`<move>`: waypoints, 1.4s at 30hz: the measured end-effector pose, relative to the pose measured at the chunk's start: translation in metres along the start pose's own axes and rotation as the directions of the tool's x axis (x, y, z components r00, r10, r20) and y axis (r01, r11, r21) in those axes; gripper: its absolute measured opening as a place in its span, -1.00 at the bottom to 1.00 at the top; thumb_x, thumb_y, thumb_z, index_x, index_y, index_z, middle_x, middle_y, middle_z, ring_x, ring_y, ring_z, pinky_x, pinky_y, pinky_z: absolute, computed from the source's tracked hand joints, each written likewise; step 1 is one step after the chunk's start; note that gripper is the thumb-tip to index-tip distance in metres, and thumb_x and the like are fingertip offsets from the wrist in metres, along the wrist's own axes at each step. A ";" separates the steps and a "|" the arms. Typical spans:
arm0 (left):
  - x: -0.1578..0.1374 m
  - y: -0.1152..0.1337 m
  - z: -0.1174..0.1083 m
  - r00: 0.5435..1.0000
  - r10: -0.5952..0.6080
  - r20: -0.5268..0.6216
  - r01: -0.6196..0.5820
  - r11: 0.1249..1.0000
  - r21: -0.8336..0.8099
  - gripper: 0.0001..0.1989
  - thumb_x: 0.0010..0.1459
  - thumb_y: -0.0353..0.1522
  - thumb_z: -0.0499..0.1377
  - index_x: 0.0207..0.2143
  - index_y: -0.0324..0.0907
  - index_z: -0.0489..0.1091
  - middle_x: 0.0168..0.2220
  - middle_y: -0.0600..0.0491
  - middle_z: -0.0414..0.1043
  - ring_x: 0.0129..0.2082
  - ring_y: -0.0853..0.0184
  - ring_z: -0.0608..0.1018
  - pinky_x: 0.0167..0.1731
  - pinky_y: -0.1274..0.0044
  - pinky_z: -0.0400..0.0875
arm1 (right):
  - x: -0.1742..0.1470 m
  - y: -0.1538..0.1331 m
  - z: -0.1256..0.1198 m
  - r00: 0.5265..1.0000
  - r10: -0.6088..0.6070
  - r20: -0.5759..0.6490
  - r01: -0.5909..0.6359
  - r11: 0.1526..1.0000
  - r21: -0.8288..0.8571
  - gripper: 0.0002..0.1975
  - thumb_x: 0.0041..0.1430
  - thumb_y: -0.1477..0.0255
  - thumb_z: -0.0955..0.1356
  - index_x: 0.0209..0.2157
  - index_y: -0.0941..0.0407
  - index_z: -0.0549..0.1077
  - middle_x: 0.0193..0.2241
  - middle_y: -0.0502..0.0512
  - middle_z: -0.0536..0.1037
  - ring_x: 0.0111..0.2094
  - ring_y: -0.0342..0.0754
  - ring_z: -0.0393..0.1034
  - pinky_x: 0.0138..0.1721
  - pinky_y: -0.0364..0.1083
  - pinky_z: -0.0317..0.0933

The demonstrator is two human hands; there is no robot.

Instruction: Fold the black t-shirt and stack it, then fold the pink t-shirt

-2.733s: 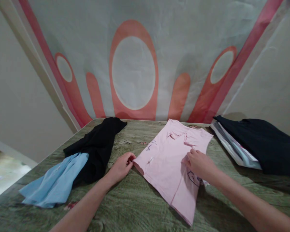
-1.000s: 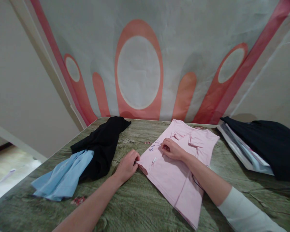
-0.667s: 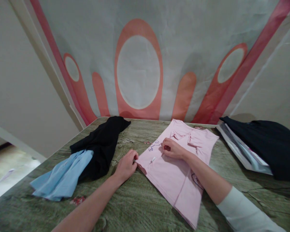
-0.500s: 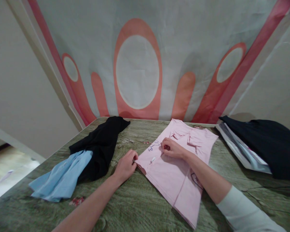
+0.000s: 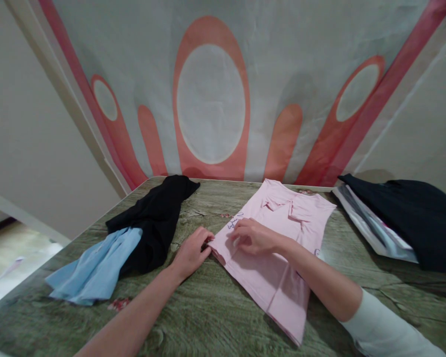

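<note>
A pink shirt (image 5: 260,267) lies on the table, folded inward at the sides, with its sleeves turned onto the body and a dark line drawing at its left edge. My left hand (image 5: 193,252) pinches the shirt's left corner between thumb and fingers. Over the left part of the shirt is my right hand (image 5: 254,237), palm down. Its fingers are loosely curved and apart from the thumb, with the fingertips at the cloth. The small white tag on the shirt is covered by this hand.
Left on the wood-patterned table (image 5: 193,317) lie a black garment (image 5: 158,213) and a light blue cloth (image 5: 96,267). At right, a dark garment (image 5: 412,213) rests on a stack of folded clothes (image 5: 371,225). A printed backdrop (image 5: 211,104) hangs behind the table.
My right hand has moved left and toward me across the shirt, over the white tag, and its fingers have loosened. My left hand stays at the shirt's corner.
</note>
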State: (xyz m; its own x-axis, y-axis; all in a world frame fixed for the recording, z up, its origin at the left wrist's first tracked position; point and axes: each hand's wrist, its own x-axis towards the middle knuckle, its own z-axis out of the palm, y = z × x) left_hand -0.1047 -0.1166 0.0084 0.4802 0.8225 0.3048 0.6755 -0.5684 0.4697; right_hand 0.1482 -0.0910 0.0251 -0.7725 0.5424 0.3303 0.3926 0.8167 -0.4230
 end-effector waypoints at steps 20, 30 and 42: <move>0.001 0.005 -0.001 0.999 -0.021 0.035 0.019 0.999 0.044 -0.80 -0.04 -0.56 0.01 -0.35 -0.16 0.27 -0.34 0.07 0.26 -0.32 0.33 0.35 -0.29 0.52 0.25 | 0.012 -0.029 0.019 0.992 0.031 0.119 -0.006 0.979 -0.202 -0.91 -0.05 0.54 0.31 -0.41 0.16 0.41 -0.43 0.07 0.41 -0.36 -0.09 0.24 -0.28 -0.13 0.09; 0.001 0.005 0.001 0.997 -0.072 0.006 0.071 0.993 0.089 -0.77 -0.08 -0.57 0.04 -0.34 -0.14 0.27 -0.36 0.09 0.25 -0.37 0.34 0.35 -0.36 0.53 0.25 | 0.012 -0.024 0.008 0.999 -0.034 -0.027 0.027 0.969 -0.246 -0.96 -0.05 0.55 0.30 -0.48 0.13 0.35 -0.44 0.06 0.39 -0.37 -0.09 0.22 -0.31 -0.12 0.08; 0.002 0.021 0.002 0.999 0.035 0.013 -0.035 0.998 0.053 -0.76 -0.01 -0.46 0.17 -0.22 -0.14 0.31 -0.23 0.02 0.31 -0.20 0.26 0.36 -0.20 0.46 0.25 | 0.013 -0.022 0.021 0.995 -0.014 -0.098 -0.010 0.972 -0.235 -0.96 0.02 0.54 0.27 -0.42 0.13 0.32 -0.44 0.08 0.41 -0.37 -0.08 0.24 -0.31 -0.12 0.11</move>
State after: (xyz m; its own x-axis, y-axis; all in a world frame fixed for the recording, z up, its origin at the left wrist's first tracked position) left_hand -0.0888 -0.1271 0.0167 0.5107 0.8020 0.3097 0.6871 -0.5973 0.4138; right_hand 0.1194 -0.1059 0.0212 -0.7252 0.5479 0.4170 0.5065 0.8348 -0.2159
